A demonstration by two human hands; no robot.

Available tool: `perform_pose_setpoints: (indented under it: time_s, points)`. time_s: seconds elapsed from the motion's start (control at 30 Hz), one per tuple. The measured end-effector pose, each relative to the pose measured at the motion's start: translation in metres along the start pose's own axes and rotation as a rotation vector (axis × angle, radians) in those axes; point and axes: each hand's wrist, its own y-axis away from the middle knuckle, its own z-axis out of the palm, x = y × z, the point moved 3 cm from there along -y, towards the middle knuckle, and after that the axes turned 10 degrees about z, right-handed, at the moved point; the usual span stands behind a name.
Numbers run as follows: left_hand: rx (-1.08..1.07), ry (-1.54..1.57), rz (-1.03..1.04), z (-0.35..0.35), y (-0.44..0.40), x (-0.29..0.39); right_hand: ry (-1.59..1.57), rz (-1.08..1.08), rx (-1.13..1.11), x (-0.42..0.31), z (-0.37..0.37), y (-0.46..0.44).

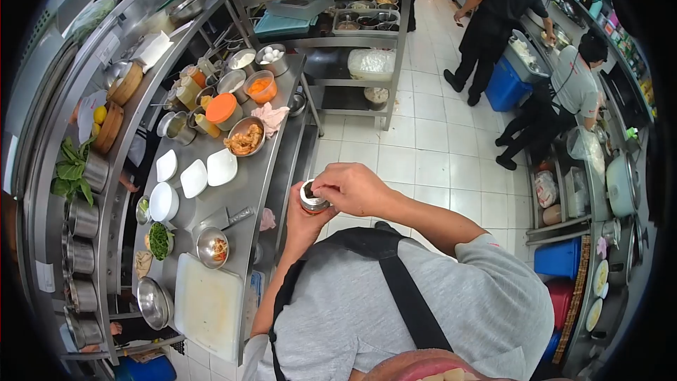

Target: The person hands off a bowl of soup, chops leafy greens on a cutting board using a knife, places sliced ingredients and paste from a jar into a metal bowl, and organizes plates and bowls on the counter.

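In front of my chest, my left hand (302, 220) is wrapped round a small jar (314, 204) with a white rim and dark contents. My right hand (352, 189) reaches over the jar, its fingertips pressed together at the mouth. What those fingertips hold, if anything, is too small to make out. To the left on the steel table (240, 229) are a metal bowl (212, 248) with chopped red and yellow bits, a cleaver (224, 220) and a white cutting board (209, 303).
White dishes (194, 178), a bowl of fried pieces (245, 137) and an orange-lidded tub (223, 109) stand farther along the table. A shelf rack (321, 49) rises at its far end. Two people work at the right-hand counter, near a blue bin (508, 85).
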Motion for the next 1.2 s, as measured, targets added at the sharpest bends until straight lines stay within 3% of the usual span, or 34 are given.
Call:
perform_pose_setpoints:
  time_s: [0.13,0.17,0.27,0.3,0.37,0.47,0.53,0.73,0.83,0.97,1.03,1.07,1.13,1.2]
  points:
    - [0.012,0.097,0.028,-0.025,0.016,-0.007,-0.014,0.032,-0.016,-0.024,0.018,0.005]
    - [0.052,0.174,0.004,-0.034,0.019,-0.027,0.003,-0.002,0.069,-0.026,0.018,0.006]
    - [0.053,-0.187,0.185,-0.063,0.019,-0.025,-0.085,0.069,0.115,-0.048,0.025,0.007]
    - [0.097,-0.033,0.177,-0.063,0.02,-0.018,-0.061,0.017,0.127,-0.052,0.026,0.007]
    - [0.046,-0.22,0.259,-0.071,0.023,-0.004,0.023,-0.097,0.153,-0.064,0.028,0.014]
    - [0.107,-0.015,0.126,-0.07,0.033,0.022,0.154,-0.212,0.181,-0.075,0.033,0.022]
    - [0.126,-0.076,0.164,-0.075,0.036,0.01,0.27,-0.363,0.216,-0.081,0.033,0.022]
    - [0.168,-0.194,0.2,-0.076,0.052,0.0,0.162,-0.374,0.169,-0.072,0.043,0.026]
    - [0.161,0.011,0.195,-0.075,0.051,0.004,0.192,-0.482,0.172,-0.065,0.045,0.022]
    - [0.227,0.031,0.18,-0.074,0.052,0.008,0.21,-0.555,0.179,-0.07,0.049,0.021]
    - [0.224,-0.332,0.301,-0.081,0.049,0.007,0.208,-0.561,0.193,-0.068,0.056,0.014]
    - [0.221,-0.331,0.296,-0.083,0.046,0.008,0.207,-0.572,0.207,-0.066,0.059,0.01]
    - [0.188,-0.552,0.51,-0.083,0.039,0.021,0.199,-0.51,0.195,-0.059,0.062,0.004]
    - [0.155,-0.613,0.488,-0.087,0.038,0.023,0.191,-0.447,0.178,-0.054,0.065,-0.001]
